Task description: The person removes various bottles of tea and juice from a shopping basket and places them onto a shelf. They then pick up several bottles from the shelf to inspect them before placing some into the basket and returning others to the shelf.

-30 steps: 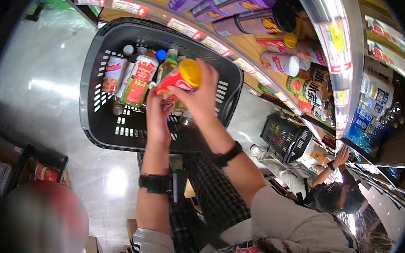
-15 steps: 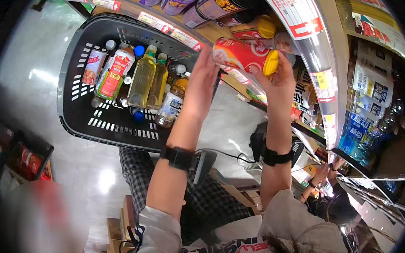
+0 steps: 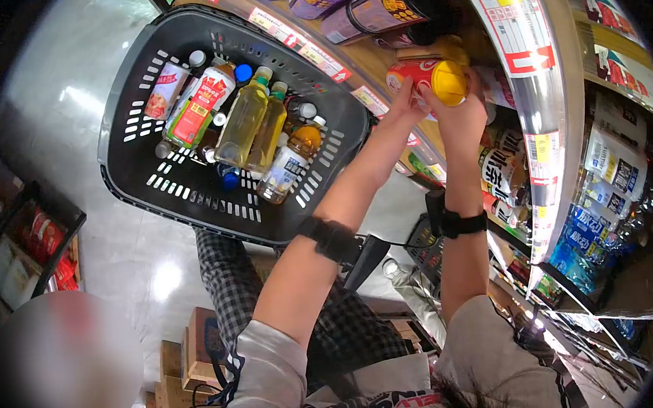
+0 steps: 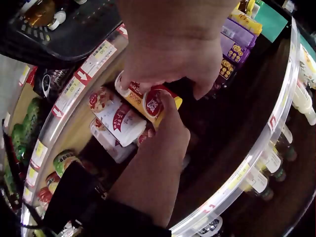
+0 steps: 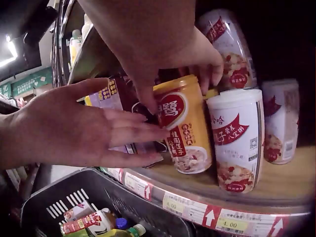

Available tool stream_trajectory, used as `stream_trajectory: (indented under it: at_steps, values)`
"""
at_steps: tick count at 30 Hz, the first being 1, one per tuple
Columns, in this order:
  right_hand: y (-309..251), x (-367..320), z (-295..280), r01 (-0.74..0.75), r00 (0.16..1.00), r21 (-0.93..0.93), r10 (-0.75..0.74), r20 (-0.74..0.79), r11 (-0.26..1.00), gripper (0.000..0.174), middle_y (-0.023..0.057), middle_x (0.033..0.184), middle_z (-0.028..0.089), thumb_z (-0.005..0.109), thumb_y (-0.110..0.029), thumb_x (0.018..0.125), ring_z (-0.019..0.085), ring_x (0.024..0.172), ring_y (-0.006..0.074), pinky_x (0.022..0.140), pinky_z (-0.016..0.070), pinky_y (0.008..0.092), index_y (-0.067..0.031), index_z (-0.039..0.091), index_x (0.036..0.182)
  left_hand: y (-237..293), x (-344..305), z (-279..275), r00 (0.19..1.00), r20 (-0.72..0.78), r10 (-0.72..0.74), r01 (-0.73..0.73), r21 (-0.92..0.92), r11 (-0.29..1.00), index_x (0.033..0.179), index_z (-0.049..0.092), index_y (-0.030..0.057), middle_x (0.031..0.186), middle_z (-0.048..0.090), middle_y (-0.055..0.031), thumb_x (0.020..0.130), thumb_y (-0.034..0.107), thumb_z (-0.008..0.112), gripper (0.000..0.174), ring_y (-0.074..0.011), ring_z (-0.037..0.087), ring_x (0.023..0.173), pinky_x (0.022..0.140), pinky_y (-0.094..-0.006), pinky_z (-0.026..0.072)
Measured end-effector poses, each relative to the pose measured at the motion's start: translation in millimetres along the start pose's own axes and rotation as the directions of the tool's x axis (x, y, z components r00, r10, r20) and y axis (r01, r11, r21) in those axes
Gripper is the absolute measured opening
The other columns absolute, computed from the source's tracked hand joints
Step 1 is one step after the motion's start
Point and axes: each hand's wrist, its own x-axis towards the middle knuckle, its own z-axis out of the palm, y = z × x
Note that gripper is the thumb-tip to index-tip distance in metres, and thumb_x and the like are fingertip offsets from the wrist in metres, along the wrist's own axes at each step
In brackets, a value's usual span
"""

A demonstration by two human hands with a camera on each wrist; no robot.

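Observation:
A red-and-yellow porridge can [image 3: 412, 77] with a yellow lid is at the shelf, upright on its front part in the right wrist view. My right hand [image 3: 459, 117] grips it near the top, thumb on one side and fingers on the other. My left hand [image 5: 98, 126] lies along its side with straight fingers, their tips touching the label. White porridge cans [image 5: 236, 143] with red labels stand right beside it. On its other side are purple packs [image 3: 382, 10].
A black shopping basket [image 3: 118, 153] holding several bottles and a can stands left of my arms. Price tags [image 5: 231, 222] line the shelf edge. Several more bottles [image 3: 609, 187] fill the shelving at right. Cardboard boxes [image 3: 201, 346] are on the floor.
The porridge can has gone from above the basket over to the shelf, among the other cans. Both hands have moved right with it.

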Motion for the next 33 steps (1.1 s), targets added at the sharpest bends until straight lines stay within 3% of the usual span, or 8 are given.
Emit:
stream_trajectory:
  at_steps: [11,16,20,24,26,27,28,33]
  values:
    - [18.3,-2.2,31.3,0.096,0.984,-0.150,-0.116,-0.137,0.984,0.062,0.0176,0.090,0.061,0.076,-0.035,0.058,0.059,0.088,0.0305,0.077,0.0446,0.0358,-0.0001,0.056,0.105,113.6,-91.5,1.6,0.958,-0.230,-0.170,0.212,0.176,0.961,0.134,0.022,0.0058,0.133,0.032,-0.0107,0.085,0.025,0.045,0.058,-0.0185,0.030,0.123,0.101,-0.0298,0.0185]
    - [-12.4,-29.7,47.0,0.119,0.932,-0.101,-0.147,-0.331,0.988,0.054,0.0237,0.119,0.037,0.070,-0.017,0.067,0.041,0.103,0.0369,0.086,0.0339,0.0428,0.0001,0.045,0.112,140.7,-127.6,-51.3,0.883,-0.428,-0.191,0.289,0.177,0.941,0.130,0.031,0.0077,0.128,0.041,-0.0088,0.082,0.029,0.045,0.055,-0.0209,0.038,0.115,0.097,-0.0328,0.0243]
    - [-63.4,-65.2,82.4,0.310,0.910,0.054,-0.280,-0.305,0.949,0.041,0.0210,0.126,0.033,0.062,-0.010,0.071,0.034,0.116,0.0360,0.097,0.0271,0.0415,-0.0021,0.049,0.109,163.9,-153.2,-110.0,0.759,-0.633,-0.153,0.255,0.073,0.964,0.127,0.034,0.0093,0.124,0.045,-0.0080,0.080,0.027,0.048,0.053,-0.0206,0.046,0.108,0.092,-0.0352,0.0288]
    - [-110.4,-88.5,159.4,0.218,0.975,0.237,-0.203,-0.087,0.947,0.039,0.0192,0.113,0.047,0.058,-0.013,0.074,0.041,0.109,0.0349,0.094,0.0309,0.0400,-0.0020,0.048,0.110,192.3,-171.8,-161.6,0.589,-0.805,-0.070,0.168,0.038,0.985,0.121,0.038,0.0091,0.116,0.049,-0.0060,0.079,0.026,0.050,0.046,-0.0204,0.049,0.102,0.085,-0.0358,0.0337]
    - [-140.5,-99.2,202.1,-0.244,0.957,0.518,0.116,0.267,0.820,0.047,0.0172,0.113,0.048,0.060,-0.018,0.075,0.047,0.105,0.0281,0.090,0.0365,0.0353,-0.0020,0.043,0.116,209.7,-175.7,-184.0,0.454,-0.886,-0.094,0.236,0.018,0.972,0.124,0.033,0.0110,0.111,0.049,-0.0055,0.078,0.023,0.051,0.051,-0.0199,0.047,0.103,0.086,-0.0384,0.0329]
    - [-132.4,-107.4,251.4,-0.300,0.942,0.515,0.164,0.294,0.803,0.051,0.0164,0.112,0.050,0.062,-0.023,0.075,0.051,0.100,0.0241,0.085,0.0401,0.0320,0.0005,0.043,0.116,214.4,-177.8,-198.6,0.393,-0.914,-0.102,0.250,0.000,0.968,0.126,0.031,0.0139,0.110,0.048,-0.0056,0.076,0.021,0.052,0.054,-0.0188,0.046,0.102,0.086,-0.0389,0.0337]
    - [-154.2,-100.1,256.7,-0.575,0.768,0.396,0.306,0.563,0.716,0.061,0.0182,0.115,0.048,0.065,-0.030,0.073,0.050,0.104,0.0254,0.086,0.0395,0.0324,0.0026,0.041,0.119,221.0,-179.8,-210.8,0.382,-0.916,-0.125,0.282,-0.013,0.959,0.127,0.028,0.0150,0.108,0.048,-0.0063,0.076,0.022,0.052,0.057,-0.0202,0.046,0.101,0.087,-0.0393,0.0334]
    - [-196.9,-97.0,350.8,-0.669,0.692,0.257,0.457,0.559,0.698,0.098,0.0273,0.116,0.045,0.073,-0.047,0.056,0.047,0.110,0.0301,0.088,0.0394,0.0330,0.0102,0.030,0.124,244.1,-179.7,-243.8,0.399,-0.862,-0.313,0.398,-0.145,0.906,0.130,0.021,0.0145,0.111,0.048,-0.0105,0.074,0.027,0.053,0.066,-0.0251,0.047,0.104,0.088,-0.0437,0.0316]
